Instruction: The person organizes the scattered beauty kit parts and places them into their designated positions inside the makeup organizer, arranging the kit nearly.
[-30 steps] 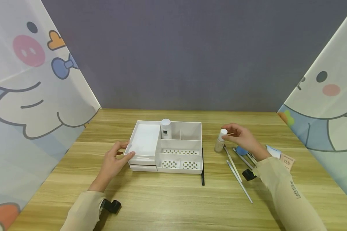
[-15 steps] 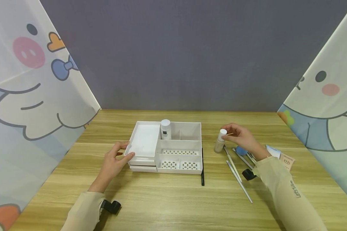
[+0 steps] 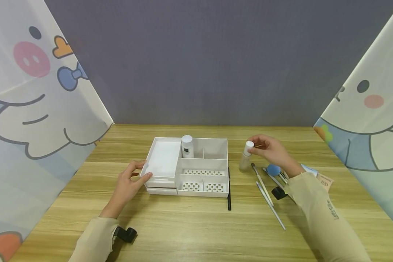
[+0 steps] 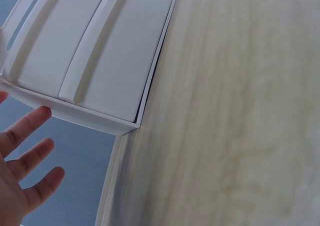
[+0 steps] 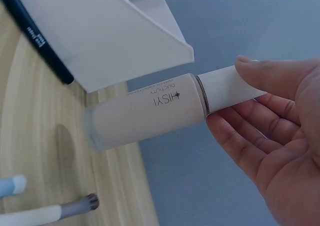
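My right hand (image 3: 271,150) pinches the white cap of a foundation bottle (image 5: 150,108) between thumb and fingers. The bottle is filled with beige liquid and hangs upright, to the right of the white desktop organizer (image 3: 196,163). In the right wrist view its shadow falls on the wood apart from its base. My left hand (image 3: 129,186) touches the organizer's front left corner, thumb at the front and fingers along the left side. Its other fingers are spread and fairly straight in the left wrist view. A white bottle (image 3: 187,146) stands in a rear compartment of the organizer.
A black pencil (image 3: 229,196) lies along the organizer's right side. On the right are several makeup brushes (image 3: 271,207), a round blue item (image 3: 273,169) and a beige packet (image 3: 325,181), partly behind the right forearm. Two drawers (image 4: 120,51) face the front.
My right hand has raised the foundation bottle slightly and brought it a little to the left, towards the organizer. The left hand keeps its place at the organizer's corner.
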Motion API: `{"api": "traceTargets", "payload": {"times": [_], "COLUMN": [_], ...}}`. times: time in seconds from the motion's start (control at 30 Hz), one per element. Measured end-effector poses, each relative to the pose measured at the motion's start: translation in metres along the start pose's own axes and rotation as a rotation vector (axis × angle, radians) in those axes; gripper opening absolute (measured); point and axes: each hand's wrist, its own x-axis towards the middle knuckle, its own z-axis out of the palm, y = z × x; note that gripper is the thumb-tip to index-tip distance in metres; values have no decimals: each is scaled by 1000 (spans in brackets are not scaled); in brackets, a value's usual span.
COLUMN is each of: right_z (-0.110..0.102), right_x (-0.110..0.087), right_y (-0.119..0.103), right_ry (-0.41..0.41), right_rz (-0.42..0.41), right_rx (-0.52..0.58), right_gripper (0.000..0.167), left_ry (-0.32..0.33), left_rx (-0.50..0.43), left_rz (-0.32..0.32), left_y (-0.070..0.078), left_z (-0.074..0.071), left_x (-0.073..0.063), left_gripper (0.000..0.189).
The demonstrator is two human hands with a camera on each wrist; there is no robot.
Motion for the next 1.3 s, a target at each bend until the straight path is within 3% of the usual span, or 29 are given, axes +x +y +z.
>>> {"api": "traceTargets", "payload": {"times": [0.9,1.3], "right_z": [1,3], "right_x": [19,31], "right_y": [-44,-61], "right_ry": [59,107], "right_rz": [-91,-151], "right_rx": [33,-11], "right_gripper": [29,26], "left_ry": [0,-3], "left_rx": [10,13], "left_rz": [0,12], "left_y": [-2,-3], "left_z": [0,0], "left_x": [1,2], "left_gripper": [26,27]}}
